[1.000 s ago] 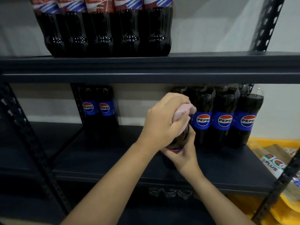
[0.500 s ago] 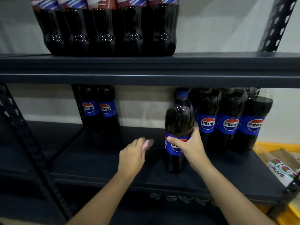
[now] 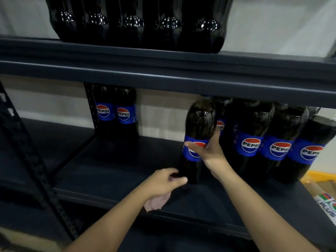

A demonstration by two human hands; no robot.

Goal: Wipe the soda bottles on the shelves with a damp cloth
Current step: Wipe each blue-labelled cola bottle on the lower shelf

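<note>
Head view showed the right hand point(image 3: 209, 151) gripping a Pepsi bottle point(image 3: 197, 140) round its blue label, upright on the dark middle shelf point(image 3: 109, 180) beside three more. The left hand point(image 3: 163, 182), fingers curled, held a pink cloth point(image 3: 156, 203) near the bottle's base.

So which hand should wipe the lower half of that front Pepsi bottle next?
Probably the left hand: it holds the pink cloth by the base of the bottle, while the right hand steadies the label.

Open shelf point(image 3: 109, 171) between Pepsi pair point(image 3: 116, 113) and right-hand cluster point(image 3: 272, 142) — apparently unobstructed
</note>
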